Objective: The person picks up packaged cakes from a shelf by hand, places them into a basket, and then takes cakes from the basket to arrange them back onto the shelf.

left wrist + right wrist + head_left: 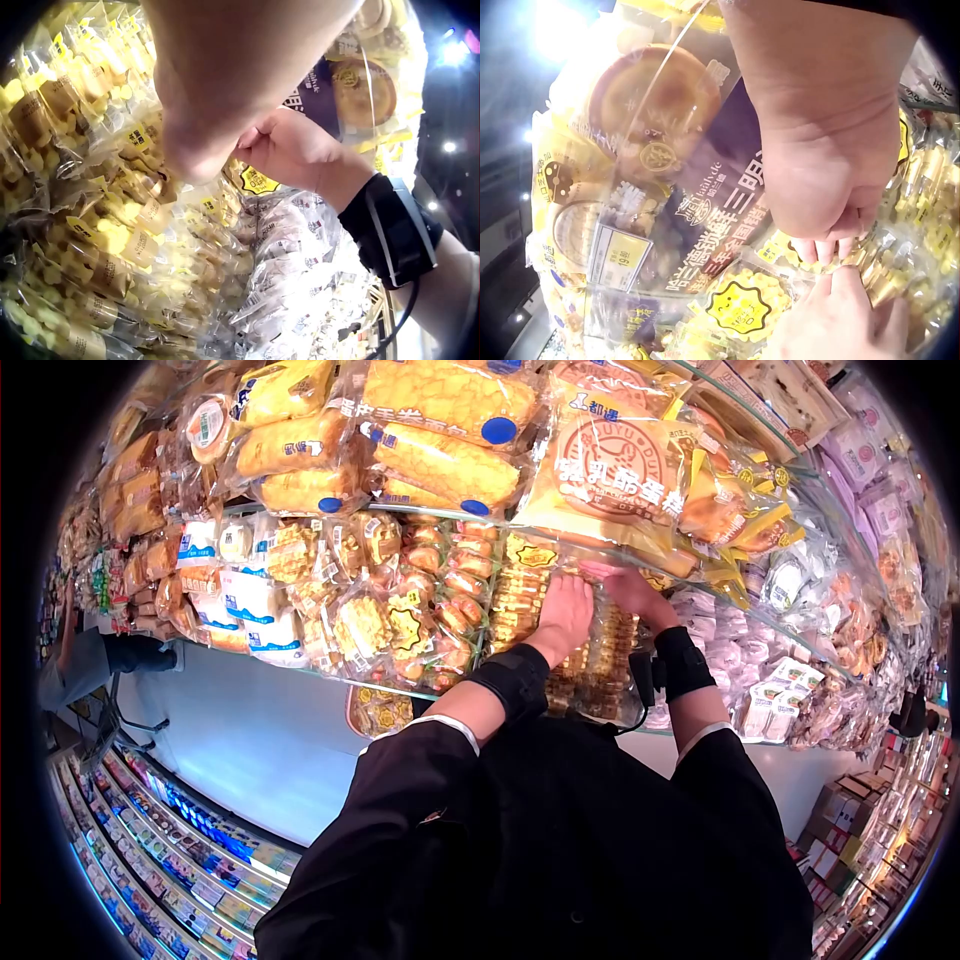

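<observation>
Both hands reach into a shelf bin of small clear-wrapped snack packets (607,650) packed in upright rows. My left hand (568,610) lies palm down over the rows, its fingertips hidden among the wrappers. Beside it, my right hand (635,592) comes in from the right. The right wrist view shows the right hand (817,180) with bent fingers, fingertips right at the left hand's knuckles (840,315). A packet with a yellow star-shaped label (737,306) lies close to both. I cannot tell whether either hand grips a packet.
Large bagged breads (440,460) and a round-cake bag (615,470) sit on the upper shelf behind a glass edge. White-wrapped packets (710,630) fill the bin at right; star-labelled snacks (405,628) lie at left. A price tag (620,257) hangs on the glass.
</observation>
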`<state>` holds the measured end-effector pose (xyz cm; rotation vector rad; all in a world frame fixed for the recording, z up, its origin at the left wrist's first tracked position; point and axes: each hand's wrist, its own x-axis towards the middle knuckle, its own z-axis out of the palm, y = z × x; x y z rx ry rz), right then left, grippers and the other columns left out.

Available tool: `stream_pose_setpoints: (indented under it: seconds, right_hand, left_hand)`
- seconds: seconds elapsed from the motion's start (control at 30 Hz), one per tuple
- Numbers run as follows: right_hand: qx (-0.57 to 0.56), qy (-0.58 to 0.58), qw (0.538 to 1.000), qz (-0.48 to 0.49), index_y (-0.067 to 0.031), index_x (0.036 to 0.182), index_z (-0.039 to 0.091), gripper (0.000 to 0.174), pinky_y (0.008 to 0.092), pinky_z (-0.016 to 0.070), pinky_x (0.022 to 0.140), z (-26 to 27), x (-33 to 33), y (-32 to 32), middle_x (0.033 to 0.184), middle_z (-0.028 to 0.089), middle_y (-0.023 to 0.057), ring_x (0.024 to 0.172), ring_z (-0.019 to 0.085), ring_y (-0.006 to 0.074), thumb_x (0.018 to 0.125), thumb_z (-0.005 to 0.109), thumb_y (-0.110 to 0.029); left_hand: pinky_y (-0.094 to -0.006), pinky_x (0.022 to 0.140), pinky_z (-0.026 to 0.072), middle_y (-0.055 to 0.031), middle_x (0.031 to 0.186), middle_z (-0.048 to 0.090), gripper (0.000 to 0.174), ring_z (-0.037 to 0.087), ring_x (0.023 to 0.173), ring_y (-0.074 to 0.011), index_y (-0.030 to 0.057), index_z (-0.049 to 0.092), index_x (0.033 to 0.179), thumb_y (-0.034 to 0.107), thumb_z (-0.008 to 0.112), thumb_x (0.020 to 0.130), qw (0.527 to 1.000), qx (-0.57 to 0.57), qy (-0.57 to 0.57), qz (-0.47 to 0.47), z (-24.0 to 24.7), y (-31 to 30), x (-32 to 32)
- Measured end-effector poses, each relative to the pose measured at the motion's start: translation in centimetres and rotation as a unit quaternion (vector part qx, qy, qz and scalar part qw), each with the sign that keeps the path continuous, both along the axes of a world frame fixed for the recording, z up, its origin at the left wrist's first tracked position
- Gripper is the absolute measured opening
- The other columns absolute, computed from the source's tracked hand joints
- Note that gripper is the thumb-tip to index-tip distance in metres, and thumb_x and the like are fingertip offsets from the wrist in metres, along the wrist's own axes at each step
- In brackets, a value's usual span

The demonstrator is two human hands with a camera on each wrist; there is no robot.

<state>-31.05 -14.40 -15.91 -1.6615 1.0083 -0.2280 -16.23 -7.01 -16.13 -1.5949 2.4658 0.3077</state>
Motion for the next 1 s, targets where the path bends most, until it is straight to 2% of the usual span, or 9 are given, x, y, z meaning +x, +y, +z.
stream_pose_setpoints:
  seconds: [0.1, 0.3, 0.43, 0.5, 0.57, 0.63, 0.7, 0.77, 1.0]
  right_hand:
    - [-0.031, 0.039, 0.999, 0.013, 0.0044, 0.124, 0.055, 0.041, 0.0269, 0.0387, 0.101, 1.4, 0.4, 0.1, 0.128, 0.057, 0.0169, 0.115, 0.055, 0.0188, 0.09, 0.033, 0.0]
    - [0.011, 0.082, 0.996, -0.025, 0.0046, 0.119, 0.058, 0.038, 0.0278, 0.0441, 0.091, 4.2, 2.0, 0.2, 0.115, 0.064, 0.017, 0.1, 0.06, 0.0191, 0.087, 0.038, 0.0]
    - [-0.159, -0.019, 0.986, -0.043, -0.0003, 0.12, 0.058, 0.037, 0.0315, 0.0477, 0.083, 3.1, 1.6, 3.3, 0.103, 0.067, 0.0157, 0.089, 0.063, 0.0233, 0.086, 0.045, -0.004]
    - [-0.129, 0.127, 0.968, -0.173, -0.0049, 0.114, 0.062, 0.034, 0.035, 0.0492, 0.079, 6.5, 3.6, 6.1, 0.094, 0.066, 0.0199, 0.085, 0.063, 0.0336, 0.084, 0.047, -0.005]
    - [-0.137, 0.105, 0.958, -0.228, -0.0056, 0.105, 0.064, 0.027, 0.0381, 0.0501, 0.076, 5.6, 3.0, 5.9, 0.089, 0.065, 0.0222, 0.084, 0.061, 0.0394, 0.083, 0.048, -0.006]
    - [-0.319, 0.162, 0.913, -0.197, -0.0049, 0.1, 0.065, 0.025, 0.0425, 0.051, 0.071, 3.1, 1.4, 5.2, 0.083, 0.065, 0.0218, 0.079, 0.064, 0.0374, 0.084, 0.046, -0.008]
    - [-0.284, 0.164, 0.926, -0.188, -0.0037, 0.1, 0.065, 0.025, 0.0403, 0.0512, 0.074, 3.0, 0.6, 4.8, 0.086, 0.065, 0.0225, 0.084, 0.064, 0.0373, 0.083, 0.047, -0.008]
    - [-0.236, 0.032, 0.957, -0.162, -0.0028, 0.101, 0.065, 0.026, 0.0386, 0.0505, 0.076, 1.9, 0.1, 3.5, 0.088, 0.065, 0.022, 0.086, 0.064, 0.0372, 0.082, 0.048, -0.006]
    - [-0.158, 0.064, 0.979, -0.108, -0.0032, 0.104, 0.065, 0.028, 0.0368, 0.0495, 0.075, 2.1, 0.0, 1.6, 0.091, 0.065, 0.0214, 0.088, 0.063, 0.0367, 0.081, 0.049, -0.004]
  left_hand:
    - [-0.0376, 0.087, 0.0357, -0.0106, 0.101, 0.054, 0.046, 0.05, 0.102, -0.0255, 0.0015, 0.049, 0.112, 0.035, 0.058, 0.082, 0.996, -0.045, 0.071, 0.028, 0.2, -0.2, 0.4]
    - [-0.0392, 0.089, 0.0382, -0.0121, 0.103, 0.054, 0.053, 0.051, 0.101, -0.0268, 0.001, 0.047, 0.114, 0.035, 0.064, 0.077, 0.992, -0.03, 0.111, 0.049, 0.7, -1.2, 0.4]
    - [-0.0399, 0.089, 0.0394, -0.0139, 0.108, 0.055, 0.051, 0.051, 0.103, -0.0281, 0.0028, 0.047, 0.115, 0.033, 0.063, 0.077, 0.991, -0.022, 0.129, 0.034, 0.7, -1.4, 0.9]
    - [-0.0392, 0.089, 0.0395, -0.0148, 0.112, 0.058, 0.052, 0.052, 0.105, -0.0291, 0.0042, 0.047, 0.117, 0.031, 0.063, 0.076, 0.989, -0.009, 0.147, 0.008, 0.8, -1.8, 1.2]
    - [-0.039, 0.09, 0.0396, -0.015, 0.112, 0.06, 0.052, 0.052, 0.107, -0.0296, 0.0054, 0.047, 0.119, 0.03, 0.063, 0.076, 0.992, 0.016, 0.124, 0.003, 1.4, -2.5, 1.3]
    - [-0.0393, 0.092, 0.0397, -0.0131, 0.109, 0.062, 0.05, 0.051, 0.108, -0.0297, 0.0051, 0.049, 0.118, 0.03, 0.063, 0.077, 0.992, 0.028, 0.124, 0.014, 1.3, -2.5, 1.2]
    - [-0.0395, 0.092, 0.0398, -0.013, 0.109, 0.062, 0.049, 0.051, 0.109, -0.0294, 0.0051, 0.05, 0.118, 0.029, 0.063, 0.077, 0.991, 0.029, 0.129, 0.016, 1.3, -2.5, 1.1]
    - [-0.0398, 0.093, 0.0399, -0.013, 0.108, 0.062, 0.048, 0.051, 0.111, -0.0291, 0.005, 0.051, 0.117, 0.029, 0.063, 0.077, 0.99, 0.029, 0.136, 0.02, 1.2, -2.5, 0.9]
    - [-0.0387, 0.095, 0.0381, -0.0112, 0.112, 0.061, 0.049, 0.049, 0.114, -0.0269, 0.0058, 0.055, 0.115, 0.035, 0.062, 0.077, 0.993, 0.048, 0.105, 0.035, 2.1, -2.0, 0.5]
